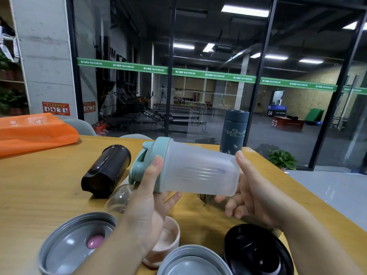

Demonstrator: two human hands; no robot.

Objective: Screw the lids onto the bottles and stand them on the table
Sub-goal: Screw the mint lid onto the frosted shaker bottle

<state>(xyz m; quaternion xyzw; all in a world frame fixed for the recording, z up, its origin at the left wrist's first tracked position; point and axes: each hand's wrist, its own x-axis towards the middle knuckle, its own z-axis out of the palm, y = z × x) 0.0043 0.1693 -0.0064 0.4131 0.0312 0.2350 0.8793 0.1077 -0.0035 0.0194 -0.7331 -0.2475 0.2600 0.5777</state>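
Observation:
I hold a frosted clear shaker bottle (200,169) sideways above the table, its mint green lid (148,159) pointing left. My left hand (149,199) grips the lid end, thumb on top. My right hand (250,191) grips the bottle's base. A black bottle (106,170) lies on its side on the wooden table (39,185). A dark blue flask (234,132) stands capped at the far edge. Near me lie a grey lid with a pink stopper (77,243), a second grey lid (192,261), a black lid (256,251) and a pink lid (166,241).
A clear bottle (119,197) lies partly hidden behind my left wrist, and another brownish bottle (210,199) lies under my right hand. An orange bag (35,132) rests at the table's far left. Beyond the table stands a glass wall, with a potted plant (282,159) on the right.

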